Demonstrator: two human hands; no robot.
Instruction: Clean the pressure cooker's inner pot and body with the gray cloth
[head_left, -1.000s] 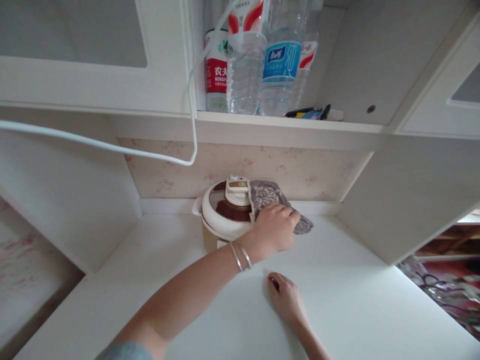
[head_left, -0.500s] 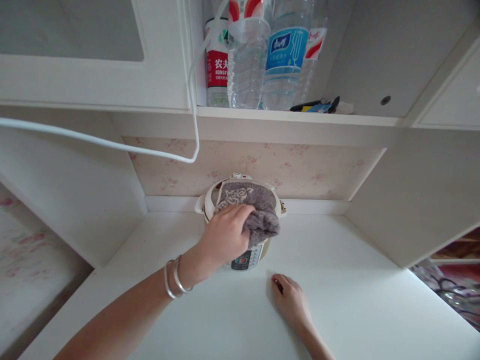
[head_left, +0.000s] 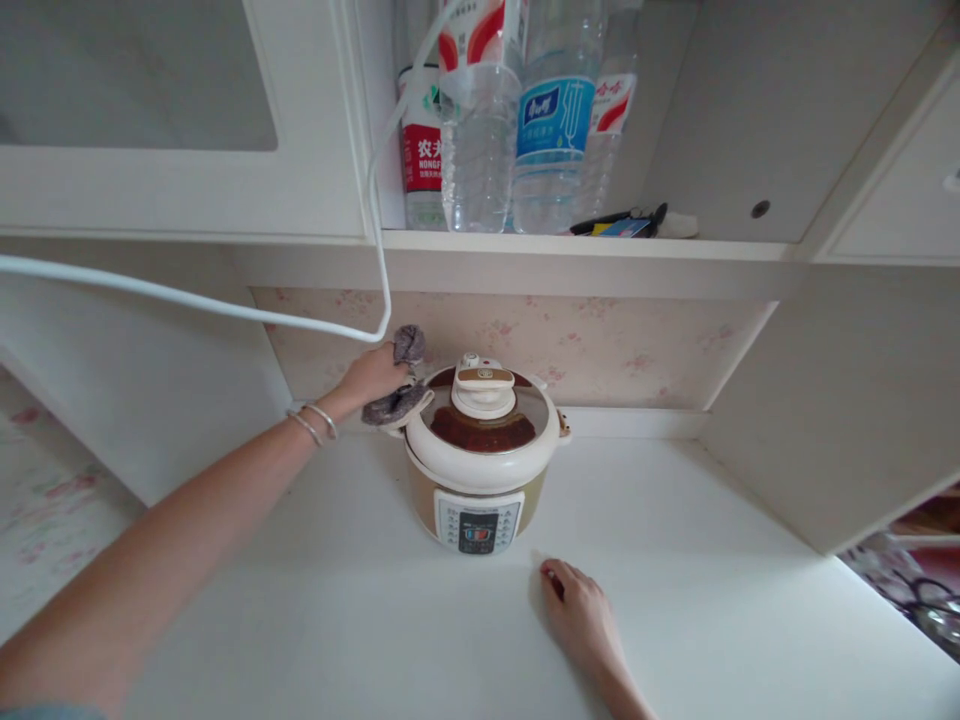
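My left hand (head_left: 373, 376) grips a bunched grey-brown towel (head_left: 397, 403) at the left rim of an electric pressure cooker (head_left: 480, 470). Part of the towel sticks up above my fingers, and the rest hangs against the cooker's left side handle. The cooker has a cream lid with a dark reddish-brown top, a raised knob and a front control panel. On the white tabletop (head_left: 337, 600), to the right of the cooker's base, rests my right hand (head_left: 581, 605), its fingers curled in. Whether anything is inside those fingers is hidden.
Above, a shelf (head_left: 720, 248) holds several plastic bottles (head_left: 551, 150) and small dark items (head_left: 622, 224). A white cable (head_left: 187, 296) hangs across the upper left. Side panels (head_left: 847, 400) and a floral back wall (head_left: 637, 345) enclose the space.
My left hand has moved the towel from over the lid to the cooker's left side, uncovering the lid and knob. My right hand stays in about the same place. The view has shifted slightly.
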